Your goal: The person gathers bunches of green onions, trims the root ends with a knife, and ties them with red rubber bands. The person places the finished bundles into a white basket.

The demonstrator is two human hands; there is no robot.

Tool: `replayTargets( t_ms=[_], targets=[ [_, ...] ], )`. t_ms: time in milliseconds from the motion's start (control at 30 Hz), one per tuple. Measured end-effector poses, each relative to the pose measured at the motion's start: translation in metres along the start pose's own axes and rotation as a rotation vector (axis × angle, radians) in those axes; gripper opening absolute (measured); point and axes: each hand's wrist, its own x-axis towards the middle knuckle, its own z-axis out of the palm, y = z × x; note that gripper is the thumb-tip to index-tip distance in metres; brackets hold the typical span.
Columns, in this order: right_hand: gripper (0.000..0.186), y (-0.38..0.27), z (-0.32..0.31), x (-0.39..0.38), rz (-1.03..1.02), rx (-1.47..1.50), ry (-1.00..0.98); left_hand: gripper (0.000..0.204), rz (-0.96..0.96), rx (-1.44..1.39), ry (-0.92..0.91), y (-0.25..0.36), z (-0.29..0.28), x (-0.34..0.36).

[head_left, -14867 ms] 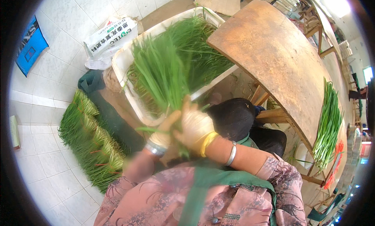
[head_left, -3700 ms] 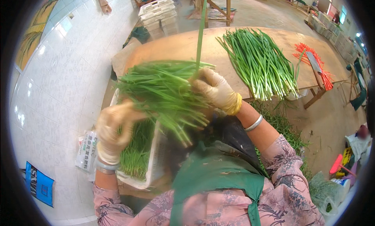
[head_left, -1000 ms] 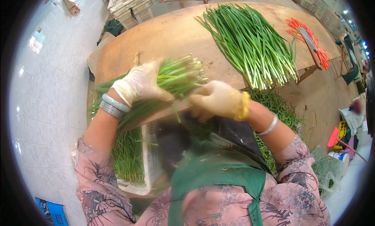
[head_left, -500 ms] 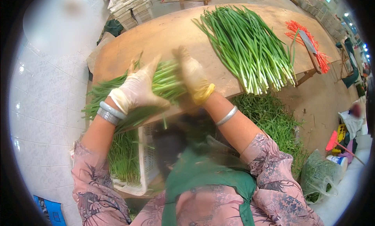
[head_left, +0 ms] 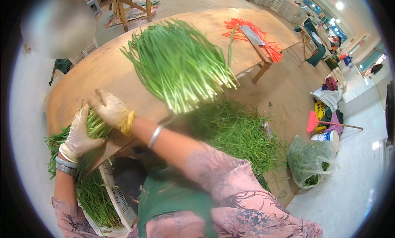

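My left hand (head_left: 78, 136), in a pale thin glove, is wrapped round a bunch of garlic chives (head_left: 95, 126) at the table's near left edge. The leaves trail off to the left, under and past that hand. Against the pale stem ends rests my gloved right hand (head_left: 110, 109), its fingers stretched out and not gripping. A large fanned pile of garlic chives (head_left: 177, 63) lies farther right, stems toward me. Beyond it a knife (head_left: 252, 35) with a brown handle lies on a heap of red ties (head_left: 272, 52).
The wooden table (head_left: 78, 83) has a rounded edge. Below it stand a white crate (head_left: 113, 186) of greens and a floor heap of green trimmings (head_left: 242, 141). To the right are a clear plastic bag (head_left: 306, 162) of greens, a white bucket (head_left: 331, 136) and a pink broom (head_left: 312, 122).
The view has swung right, so the table and both hands sit farther left in it. My right hand has stayed at the stem ends, and my left still holds the bunch.
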Motion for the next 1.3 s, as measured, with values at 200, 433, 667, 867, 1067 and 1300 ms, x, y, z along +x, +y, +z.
replayTargets(
  t_ms=[200,433,667,867,1067,1300],
  targets=[
    [0.051,-0.071,-0.111,-0.048,-0.442,-0.173,0.089,0.088,-0.015,-0.008,0.015,0.016,0.003,0.002],
    [0.032,0.02,-0.475,-0.052,0.172,-1.454,0.392,0.083,0.069,0.109,0.019,0.013,0.0,-0.006],
    [0.045,0.087,-0.581,-0.06,0.454,-1.693,0.323,0.087,-0.039,0.107,-0.097,0.032,-0.018,-0.007],
    [0.049,0.062,-0.571,-0.044,0.503,-1.349,0.482,0.098,0.032,0.094,-0.029,0.026,-0.013,-0.011],
    [0.033,-0.018,-0.474,-0.094,-0.147,-0.741,0.677,0.091,-0.032,0.025,-0.058,0.026,-0.007,-0.004],
    [0.017,-0.123,-0.179,-0.165,0.397,-0.166,0.43,0.071,-0.14,0.161,-0.065,0.036,-0.005,0.004]
  ],
)
